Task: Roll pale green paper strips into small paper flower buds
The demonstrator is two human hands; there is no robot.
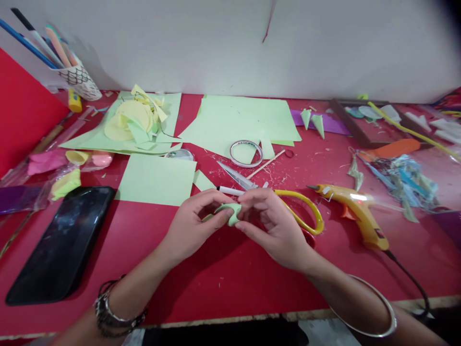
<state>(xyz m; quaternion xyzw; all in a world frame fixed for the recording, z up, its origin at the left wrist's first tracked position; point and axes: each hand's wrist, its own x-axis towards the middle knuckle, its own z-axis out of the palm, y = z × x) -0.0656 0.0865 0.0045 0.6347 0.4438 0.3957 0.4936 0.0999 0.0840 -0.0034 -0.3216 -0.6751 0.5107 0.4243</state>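
Between both hands, above the red table, is a small curled piece of light green paper (234, 211). My left hand (198, 223) pinches its left side with thumb and fingers. From the right, my right hand (272, 223) grips its other edge between thumb and fingertips. Just behind the hands lie scissors (302, 202) with yellow handles, partly covered by my right hand, and a white marker (230, 191). A light green paper rectangle (156, 180) rests behind my left hand, with a smaller strip (203, 181) beside it.
A yellow glue gun (351, 209) with a cord lies at right, near a frayed blue fabric bundle (414, 185). At left is a black phone (61, 245). Farther back are green sheets (245, 117), a tape roll (246, 154), small green paper cones (318, 125) and a pen cup (81, 81).
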